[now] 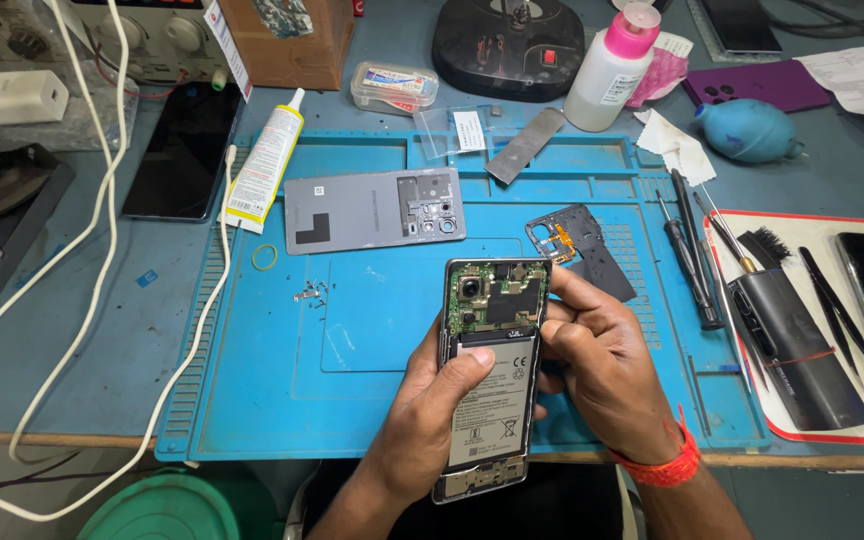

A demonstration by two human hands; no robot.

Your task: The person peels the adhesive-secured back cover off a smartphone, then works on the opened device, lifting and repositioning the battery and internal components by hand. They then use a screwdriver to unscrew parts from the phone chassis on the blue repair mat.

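Blue silicone work mat [282,380] covers the bench centre; the opened phone [490,375] is held above its near edge, back cover off, circuit board at the far end, battery w/ white label facing up.

Left hand [430,405]: grip closed round the phone's lower left side, thumb lying across the battery label. Holds the phone firmly.

Right hand [602,365]: fingers curled against the phone's right edge near the board, thumb touching the frame. Grip closed on the phone; can't tell if anything small is pinched betw. the fingers. Red band at the wrist.

Other items on mat:
- Grey back cover [372,210], inside face up, far side, well apart from the phone.
- Black inner shield plate [582,250], just beyond the right hand.
- Small screws [310,293] loose, left of the phone.
- Yellow rubber ring [265,257], near the cover.
- Glue tube [267,160], lying partly over the mat's far-left corner.
- 2 screwdrivers [690,260] approx., right edge of mat.

Off mat: white bottle w/ pink cap [610,70], teal air blower [747,130], black tweezers [837,305] on a white tray at right.
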